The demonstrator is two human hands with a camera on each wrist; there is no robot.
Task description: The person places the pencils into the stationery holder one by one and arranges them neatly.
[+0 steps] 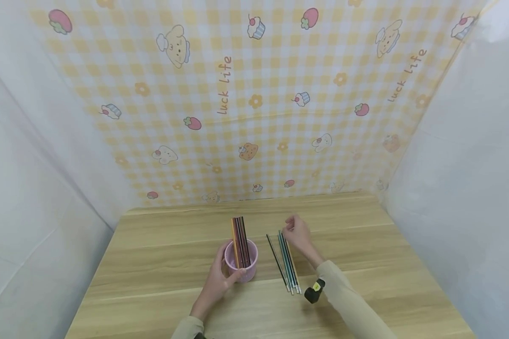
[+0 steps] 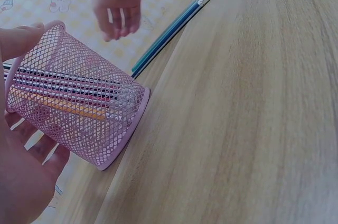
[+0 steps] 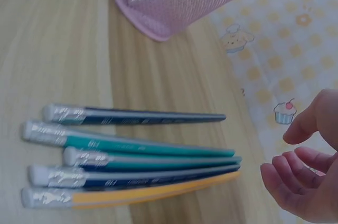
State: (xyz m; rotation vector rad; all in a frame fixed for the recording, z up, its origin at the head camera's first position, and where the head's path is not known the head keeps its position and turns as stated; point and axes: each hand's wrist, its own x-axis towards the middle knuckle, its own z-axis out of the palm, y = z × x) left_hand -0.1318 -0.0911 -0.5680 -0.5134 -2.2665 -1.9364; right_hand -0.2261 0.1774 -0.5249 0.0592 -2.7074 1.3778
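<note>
A pink mesh pen cup (image 1: 243, 273) stands on the wooden table with several pencils (image 1: 240, 242) upright in it, among them an orange one and dark ones. My left hand (image 1: 217, 281) holds the cup, thumb at the near rim and fingers round its left side. To the right lie several loose pencils (image 3: 153, 145) side by side, green, dark blue and orange, their white erasers toward me. My right hand (image 1: 298, 234) hovers at their far ends. In the right wrist view its fingers (image 3: 288, 182) are loosely bent, with nothing between them and the thumb.
The wooden table (image 1: 161, 273) meets a yellow checked cloth (image 1: 254, 94) with cartoon prints at the back. White sheets (image 1: 458, 165) hang at both sides. A black wrist camera (image 1: 315, 291) sits on the right sleeve, close to the pencils' eraser ends.
</note>
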